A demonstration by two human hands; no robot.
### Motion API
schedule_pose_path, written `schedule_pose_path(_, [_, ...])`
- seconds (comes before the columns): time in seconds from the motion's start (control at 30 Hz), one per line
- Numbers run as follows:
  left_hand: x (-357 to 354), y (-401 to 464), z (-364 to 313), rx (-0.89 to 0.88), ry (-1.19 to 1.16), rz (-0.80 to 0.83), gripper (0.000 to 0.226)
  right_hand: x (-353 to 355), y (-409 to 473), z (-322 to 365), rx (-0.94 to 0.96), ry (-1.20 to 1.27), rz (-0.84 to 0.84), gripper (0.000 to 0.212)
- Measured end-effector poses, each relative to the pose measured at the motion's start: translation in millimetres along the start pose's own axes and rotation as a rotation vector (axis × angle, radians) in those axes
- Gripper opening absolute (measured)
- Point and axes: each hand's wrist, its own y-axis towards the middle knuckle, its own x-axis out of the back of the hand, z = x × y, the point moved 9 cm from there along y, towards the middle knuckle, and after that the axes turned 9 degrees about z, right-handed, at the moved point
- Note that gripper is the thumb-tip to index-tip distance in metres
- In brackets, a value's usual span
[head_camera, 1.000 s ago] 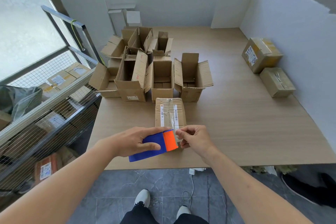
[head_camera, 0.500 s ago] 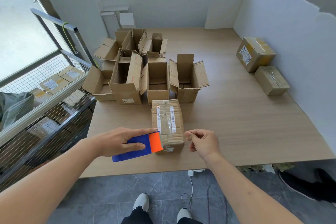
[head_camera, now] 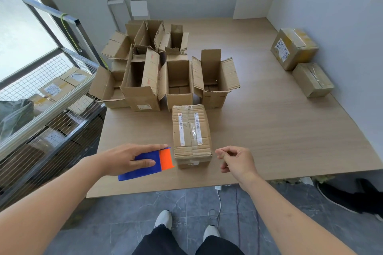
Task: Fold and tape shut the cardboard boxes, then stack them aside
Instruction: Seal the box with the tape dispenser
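Observation:
A closed cardboard box (head_camera: pixel 191 133) with clear tape along its top seam lies near the table's front edge. My left hand (head_camera: pixel 126 158) holds a blue and orange tape dispenser (head_camera: pixel 154 163) just left of the box, low over the table. To the right of the box hovers my right hand (head_camera: pixel 236 160), fingers loosely curled and holding nothing, apart from the cardboard. Several open boxes (head_camera: pixel 179 80) with raised flaps stand behind the closed one. Two taped boxes (head_camera: pixel 293 50) (head_camera: pixel 313 79) sit by the right wall.
A wooden table (head_camera: pixel 269 130) carries everything. White panels wall in its right and back sides. A metal railing and wire mesh rack (head_camera: pixel 51 109) with more parcels runs along the left. My feet (head_camera: pixel 163 218) stand on grey floor tiles below the front edge.
My left hand drew the dispenser off the box's near end and out to the left. My right hand let go of the box end and moved right.

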Motion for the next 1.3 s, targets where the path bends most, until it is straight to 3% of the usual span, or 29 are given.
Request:
schedule_pose_path(0.23, [1, 6, 16, 0.029, 0.004, 0.009, 0.052, -12, 4, 6, 0.019, -0.046, -0.025, 0.006])
schedule_pose_path(0.7, [-3, 38, 23, 0.025, 0.146, -0.020, 0.052, -13, 19, -17, 0.051, -0.134, -0.066, 0.007])
schedule_pose_path(0.73, [-3, 40, 23, 0.022, 0.156, -0.024, 0.052, -14, 22, -18, 0.057, -0.202, -0.046, 0.009])
schedule_pose_path(0.87, [1, 43, 23, 0.017, 0.162, -0.032, 0.052, -29, 36, -20, 0.005, -0.664, 0.148, 0.064])
schedule_pose_path(0.93, [2, 44, 24, 0.022, 0.163, -0.033, 0.052, -40, 31, -7, 0.116, -0.886, 0.167, 0.062])
schedule_pose_path(1.07, [1, 51, 17, 0.010, 0.173, -0.048, 0.052, -73, 16, 30, 0.464, -1.160, 0.040, 0.060])
schedule_pose_path(1.2, [-3, 56, 12, 0.004, 0.139, -0.058, 0.052, -112, 29, 17, 0.578, -1.327, 0.154, 0.078])
schedule_pose_path(1.3, [-6, 56, 14, -0.003, 0.056, -0.064, 0.052, -109, 36, 7, 0.666, -1.386, 0.053, 0.074])
